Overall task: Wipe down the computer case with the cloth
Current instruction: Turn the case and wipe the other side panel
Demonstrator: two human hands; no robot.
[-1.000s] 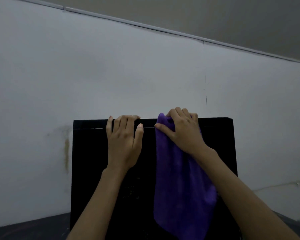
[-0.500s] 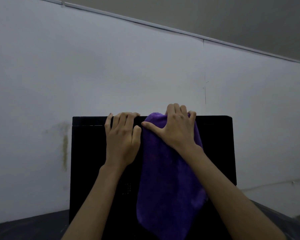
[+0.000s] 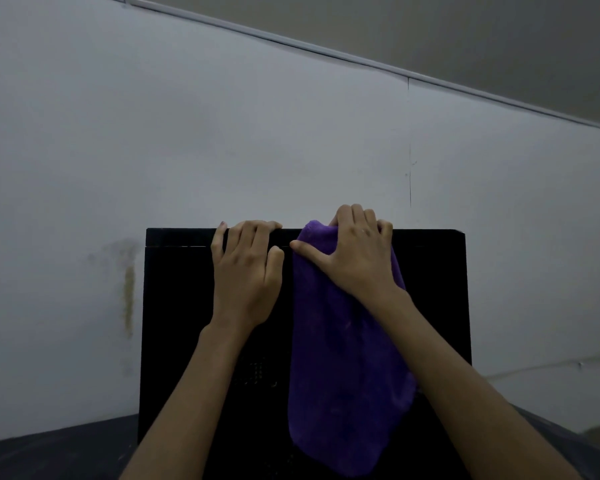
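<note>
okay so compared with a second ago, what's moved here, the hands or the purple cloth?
The right hand slid the purple cloth left along the top edge of the computer case, ending right beside the left hand. The left hand kept gripping the top edge in the same spot, and the case stayed put.

Left fingertips: curled over the top edge of the computer case (image 3: pixel 181 306), ends hidden behind it; left hand (image 3: pixel 246 271).
Right fingertips: also out of sight past that edge, right hand (image 3: pixel 357 261) on the cloth (image 3: pixel 343 375).
Cloth top: tucked under the right fingers and palm, so its upper fold is covered.
Case panel below the fingers: too dark to read; faint vent holes only.
Case bottom, both forearms: cut off by the lower edge.
</note>
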